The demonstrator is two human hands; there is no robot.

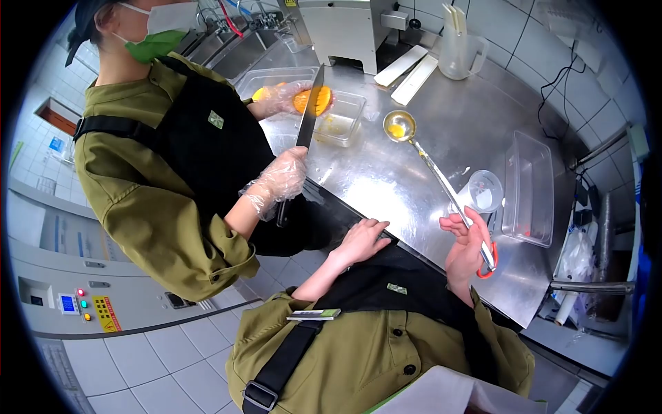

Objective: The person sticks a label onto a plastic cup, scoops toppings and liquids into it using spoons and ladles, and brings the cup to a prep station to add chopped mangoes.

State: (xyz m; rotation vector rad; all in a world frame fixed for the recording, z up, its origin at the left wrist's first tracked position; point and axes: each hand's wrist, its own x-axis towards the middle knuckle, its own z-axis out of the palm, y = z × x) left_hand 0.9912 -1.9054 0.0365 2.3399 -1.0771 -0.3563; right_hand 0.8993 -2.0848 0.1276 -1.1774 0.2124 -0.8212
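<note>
My left hand (363, 239) rests at the front edge of the steel table (441, 138), fingers apart, holding nothing. My right hand (467, 241) is at the handle of a long metal ladle (441, 176), which has a red-orange loop at its end. The fingers are partly bent, and the handle passes across them. The ladle's bowl (400, 126) points away from me and holds a little yellow stuff. Beside my right hand stands a clear round cup (485, 192), with a clear rectangular container (529, 190) to its right.
At my left a co-worker (172, 138) in gloves holds a long knife (310, 114) and a scored orange-yellow fruit (314, 101) above clear tubs (345, 119). A steel machine (345, 31), white strips (415, 79) and a clear pitcher (458, 55) stand at the back.
</note>
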